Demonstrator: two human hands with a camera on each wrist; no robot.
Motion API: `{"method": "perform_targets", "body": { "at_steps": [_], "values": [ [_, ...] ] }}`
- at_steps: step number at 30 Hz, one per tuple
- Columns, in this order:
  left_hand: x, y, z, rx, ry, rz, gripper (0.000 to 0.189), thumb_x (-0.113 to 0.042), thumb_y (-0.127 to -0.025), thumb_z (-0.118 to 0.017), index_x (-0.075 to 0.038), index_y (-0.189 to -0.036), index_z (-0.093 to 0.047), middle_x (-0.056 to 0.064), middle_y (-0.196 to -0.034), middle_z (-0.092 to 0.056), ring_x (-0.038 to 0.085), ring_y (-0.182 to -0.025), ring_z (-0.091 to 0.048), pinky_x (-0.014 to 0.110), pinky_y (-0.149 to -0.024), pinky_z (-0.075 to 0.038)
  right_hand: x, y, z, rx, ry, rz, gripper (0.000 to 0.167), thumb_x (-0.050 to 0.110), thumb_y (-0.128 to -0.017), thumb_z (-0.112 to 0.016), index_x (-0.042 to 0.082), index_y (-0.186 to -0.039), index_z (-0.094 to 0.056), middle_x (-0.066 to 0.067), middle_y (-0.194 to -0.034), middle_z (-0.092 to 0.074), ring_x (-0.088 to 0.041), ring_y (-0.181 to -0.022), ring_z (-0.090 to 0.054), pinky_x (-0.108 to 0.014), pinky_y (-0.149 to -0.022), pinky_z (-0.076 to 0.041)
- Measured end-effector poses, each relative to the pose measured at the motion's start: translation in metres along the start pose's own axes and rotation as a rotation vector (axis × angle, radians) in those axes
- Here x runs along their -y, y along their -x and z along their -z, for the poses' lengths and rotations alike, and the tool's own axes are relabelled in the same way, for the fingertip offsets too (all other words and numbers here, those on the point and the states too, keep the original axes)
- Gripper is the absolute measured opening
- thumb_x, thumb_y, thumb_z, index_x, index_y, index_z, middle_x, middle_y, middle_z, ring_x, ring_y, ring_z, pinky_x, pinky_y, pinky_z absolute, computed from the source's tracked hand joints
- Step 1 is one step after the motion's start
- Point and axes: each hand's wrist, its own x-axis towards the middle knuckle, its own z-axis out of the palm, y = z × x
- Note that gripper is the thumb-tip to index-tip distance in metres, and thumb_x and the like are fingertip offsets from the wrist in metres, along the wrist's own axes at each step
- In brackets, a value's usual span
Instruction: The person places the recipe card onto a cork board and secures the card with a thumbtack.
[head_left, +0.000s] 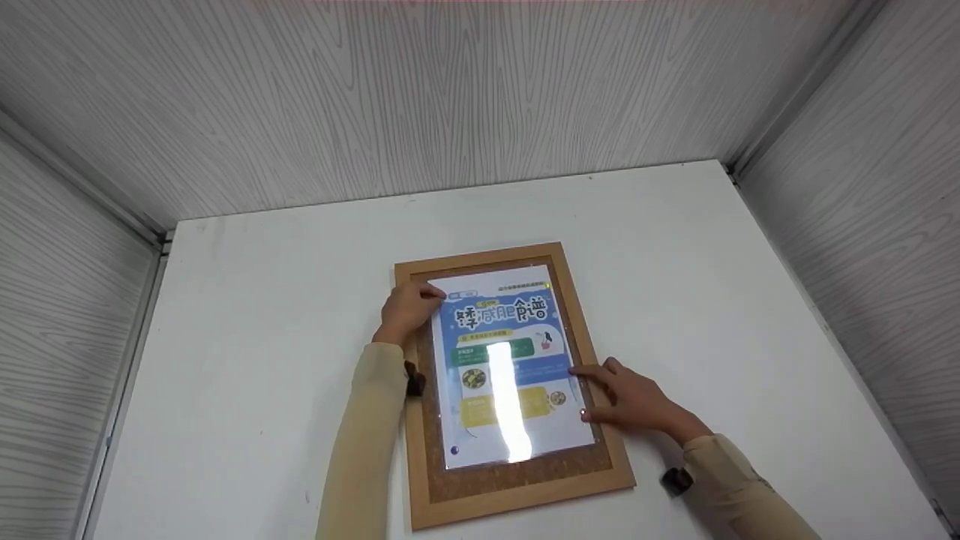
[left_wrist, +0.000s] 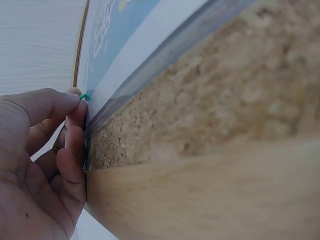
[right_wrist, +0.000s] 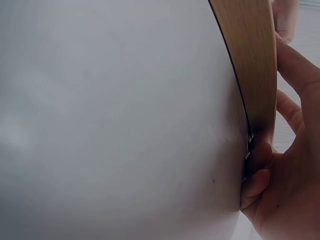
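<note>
A wood-framed cork board (head_left: pixel 525 487) lies on the white table, bearing a printed poster (head_left: pixel 517 319) in a clear plastic sleeve. My left hand (head_left: pixel 409 307) is at the poster's upper left corner. Between thumb and forefinger it pinches a small green push pin (left_wrist: pixel 85 96), whose tip meets the sleeve; the other fingers are bent against the board's edge. At the poster's right edge, my right hand (head_left: pixel 634 397) rests with thumb and forefinger spread. Its lower fingers (right_wrist: pixel 257 182) are bent beside the wooden frame, touching the table.
A purple pin (head_left: pixel 454 450) sits at the poster's lower left corner and a yellow pin (head_left: pixel 547 285) at its upper right. The white table (head_left: pixel 247 360) is bordered by grey wood-patterned panels (head_left: pixel 420 90) behind and on both sides. Glare crosses the poster's middle.
</note>
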Motion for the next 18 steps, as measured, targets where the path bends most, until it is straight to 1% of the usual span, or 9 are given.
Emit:
{"method": "perform_targets", "body": {
  "at_steps": [6,13,18],
  "values": [
    [0.0,-0.001,0.0023,0.033,0.016,0.017,0.02,-0.021,-0.094,-0.059,-0.014,-0.106,-0.073,0.005,-0.115,-0.065,0.023,-0.105,-0.056,0.041,-0.095,-0.047,-0.0019,-0.0007,-0.0012,-0.005,0.003,0.002,0.075,0.065,-0.077,-0.067,0.043,-0.143,-0.04,0.003,-0.088,-0.041,-0.012,-0.07,-0.038,-0.025,-0.058,-0.03],
    [0.0032,-0.0039,0.0048,0.055,-0.036,-0.031,0.021,-0.022,-0.094,-0.059,-0.015,-0.106,-0.074,0.007,-0.117,-0.065,0.024,-0.102,-0.056,0.041,-0.092,-0.046,-0.0019,-0.0005,-0.0005,-0.003,0.009,0.015,0.073,0.064,-0.078,-0.067,0.042,-0.142,-0.041,0.003,-0.086,-0.038,-0.011,-0.07,-0.035,-0.024,-0.058,-0.029],
    [0.0001,-0.0032,0.0066,0.071,-0.025,-0.012,0.021,-0.021,-0.093,-0.059,-0.016,-0.106,-0.074,0.006,-0.118,-0.064,0.025,-0.105,-0.055,0.043,-0.095,-0.045,-0.0018,-0.0007,-0.0011,-0.009,0.023,0.014,0.074,0.064,-0.077,-0.067,0.042,-0.143,-0.04,0.004,-0.086,-0.038,-0.01,-0.07,-0.036,-0.024,-0.058,-0.029]
  ]
}}
